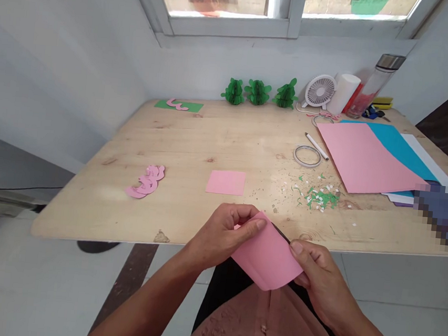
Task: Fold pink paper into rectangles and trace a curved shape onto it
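A pink paper sheet [266, 256] is held between both hands, just off the table's front edge and above the lap. My left hand [227, 234] pinches its upper left corner, thumb on top. At the right corner, my right hand [315, 269] grips the paper with its thumb over the edge. A thin dark line runs along the upper right edge of the paper; I cannot make out what it is. Behind the hands, a pink rectangle [226, 182] lies flat on the table, and cut pink curved pieces [146, 181] are stacked at the left.
On the wooden table [178, 148] are green and white scraps [322, 198], a tape roll [307, 156], a white pen [317, 147] and large coloured sheets [371, 158]. Along the back stand green paper shapes [257, 92], a small fan [320, 91] and a bottle [374, 87].
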A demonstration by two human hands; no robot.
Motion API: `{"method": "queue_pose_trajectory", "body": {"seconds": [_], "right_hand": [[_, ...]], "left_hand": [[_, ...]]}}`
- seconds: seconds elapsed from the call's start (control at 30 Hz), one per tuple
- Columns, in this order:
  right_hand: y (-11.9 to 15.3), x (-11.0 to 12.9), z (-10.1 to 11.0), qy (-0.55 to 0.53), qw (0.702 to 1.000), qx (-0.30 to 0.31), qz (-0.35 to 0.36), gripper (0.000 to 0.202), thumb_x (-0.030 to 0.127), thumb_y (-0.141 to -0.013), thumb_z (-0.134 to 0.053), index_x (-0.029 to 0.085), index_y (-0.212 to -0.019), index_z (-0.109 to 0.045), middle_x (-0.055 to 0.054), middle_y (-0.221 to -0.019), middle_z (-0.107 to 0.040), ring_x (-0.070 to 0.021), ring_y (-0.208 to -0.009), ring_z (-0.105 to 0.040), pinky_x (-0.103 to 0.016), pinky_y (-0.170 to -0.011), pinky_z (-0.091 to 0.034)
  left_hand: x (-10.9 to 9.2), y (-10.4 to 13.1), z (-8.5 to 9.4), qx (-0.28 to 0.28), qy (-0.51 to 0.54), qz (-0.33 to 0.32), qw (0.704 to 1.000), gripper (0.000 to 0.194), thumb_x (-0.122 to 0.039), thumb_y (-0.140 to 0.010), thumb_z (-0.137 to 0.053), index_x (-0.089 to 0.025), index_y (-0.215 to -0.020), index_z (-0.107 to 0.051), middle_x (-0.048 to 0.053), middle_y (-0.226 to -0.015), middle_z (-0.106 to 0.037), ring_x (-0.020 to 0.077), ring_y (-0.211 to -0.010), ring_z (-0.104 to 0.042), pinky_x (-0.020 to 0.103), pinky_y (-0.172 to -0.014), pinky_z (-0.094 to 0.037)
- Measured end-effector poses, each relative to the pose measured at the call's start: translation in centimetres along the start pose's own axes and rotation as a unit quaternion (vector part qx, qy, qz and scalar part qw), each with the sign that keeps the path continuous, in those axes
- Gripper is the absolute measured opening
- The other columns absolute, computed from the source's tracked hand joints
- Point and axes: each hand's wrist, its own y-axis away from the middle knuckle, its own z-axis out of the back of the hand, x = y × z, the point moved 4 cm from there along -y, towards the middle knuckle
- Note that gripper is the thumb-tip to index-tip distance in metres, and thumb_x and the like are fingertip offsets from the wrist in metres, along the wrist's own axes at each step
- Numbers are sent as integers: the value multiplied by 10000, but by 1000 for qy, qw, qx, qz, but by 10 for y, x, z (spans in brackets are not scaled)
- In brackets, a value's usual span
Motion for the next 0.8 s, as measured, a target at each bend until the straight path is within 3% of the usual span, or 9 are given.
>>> {"method": "queue_pose_trajectory", "body": {"seconds": [0.37, 0.57, 0.8], "right_hand": [[1, 0, 1, 9, 1000, 2, -12, 476, 568, -833, -556, 183, -582, -430, 41, -593, -312, -97, -562, -232, -232, -503, -214], [0, 4, 2, 27, 999, 5, 16, 431, 514, -871, -538, 174, -612, -478, 33, -602, -359, -99, -569, -267, -245, -521, -223], [-1, 3, 6, 17, 1000, 4, -4, 448, 529, -857, -548, 192, -604, -398, 47, -613, -276, -94, -560, -204, -243, -498, -178]], "left_hand": [[-2, -2, -1, 29, -28, -10, 999, 309, -402, -848, -533, -143, -693, -599, 3, -646, -548, 102, -597, -480, 214, -527, -362], [-2, -4, -6, 53, -42, -12, 998, 327, -407, -837, -539, -140, -657, -595, 5, -632, -546, 102, -591, -479, 211, -512, -351], [-4, -3, -1, 21, 8, -8, 1000, 301, -416, -828, -563, -144, -707, -608, 11, -672, -578, 108, -605, -505, 225, -548, -384]]}}
